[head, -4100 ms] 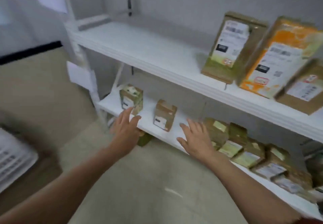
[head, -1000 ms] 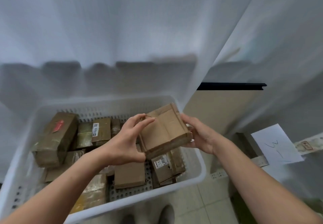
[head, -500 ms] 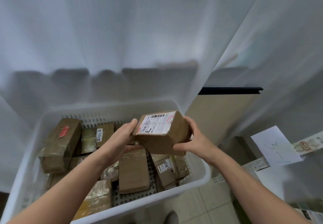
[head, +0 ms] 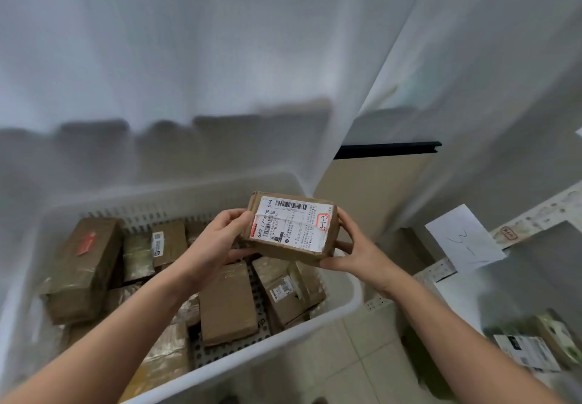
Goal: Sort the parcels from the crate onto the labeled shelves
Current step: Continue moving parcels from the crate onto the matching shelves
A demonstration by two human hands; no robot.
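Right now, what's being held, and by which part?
One taped cardboard parcel, label up, above the crate. The left hand grips its left end; the right hand grips its right end, with fingers under it.

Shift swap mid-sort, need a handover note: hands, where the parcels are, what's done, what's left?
Left hand grips the left end of the brown parcel; right hand grips its right end.
Parcel is held over the white crate, label up, code 3-1-3 circled in red.
Done: this parcel is out and its code readable; some shelved parcels sit at lower right, blurred.
Left: shelve it by its code; many crate parcels wait to be sorted.
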